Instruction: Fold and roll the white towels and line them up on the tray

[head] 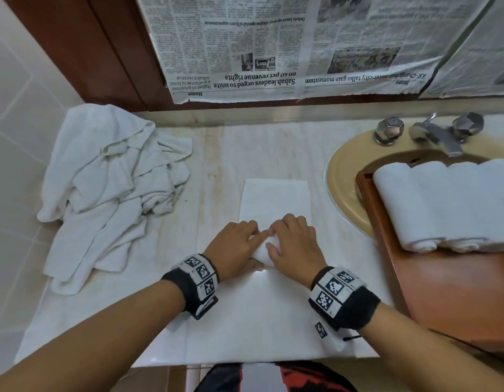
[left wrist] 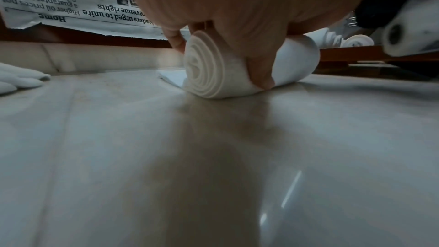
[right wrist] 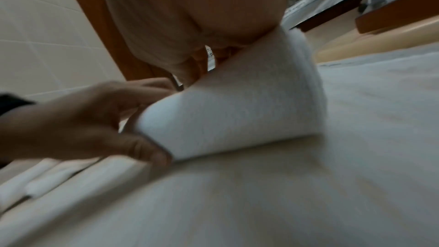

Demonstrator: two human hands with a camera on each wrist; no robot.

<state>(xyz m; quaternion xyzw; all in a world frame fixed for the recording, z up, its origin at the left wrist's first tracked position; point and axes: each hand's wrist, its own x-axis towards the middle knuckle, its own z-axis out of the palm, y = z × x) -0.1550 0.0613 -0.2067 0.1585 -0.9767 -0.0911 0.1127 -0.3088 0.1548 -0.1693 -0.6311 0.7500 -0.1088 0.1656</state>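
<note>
Rolling: both hands curl round the folded white terry towel [head: 274,202], half-rolled on the counter.
Left hand [head: 233,247]: thumb pinching the roll's end.
Right hand [head: 297,244]: pressing on top; keep the edges square.
Landmark: wooden tray [head: 443,281] with finished rolls, just right of the towel.

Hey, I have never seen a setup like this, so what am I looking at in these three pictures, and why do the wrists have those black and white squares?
No machine here: a person wears cameras on the head and on both marked wristbands. The head view looks down on a marble counter. The left hand and right hand grip a half-rolled white towel; each wrist view shows it close up. A heap of loose white towels lies on the left, and finished rolls sit on a brown wooden tray.
</note>
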